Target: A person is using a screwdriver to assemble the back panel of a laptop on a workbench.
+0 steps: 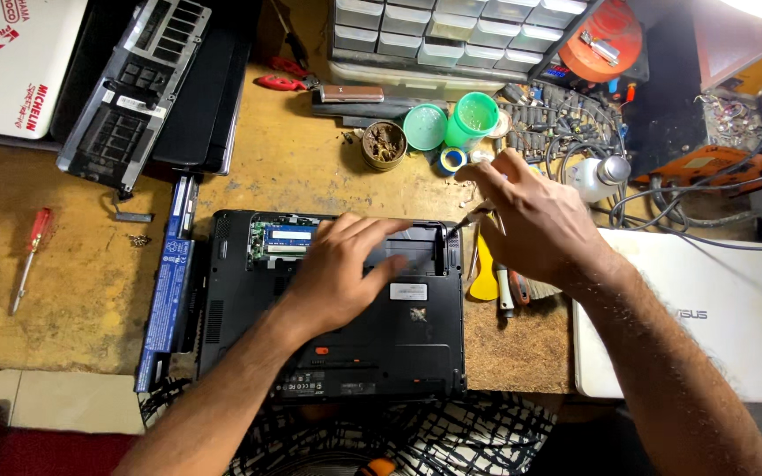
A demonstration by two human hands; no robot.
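Resting flat and released, the left hand lies on the laptop, which sits upside down at the worktop's near edge; the right hand pinches a thin tool at the laptop's far right corner; a battery lies just beside the laptop's left side.

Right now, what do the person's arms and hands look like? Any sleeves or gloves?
Both arms are bare, with no sleeves showing. The left hand and right hand wear no gloves, rings or watch. The forearms are hairy.
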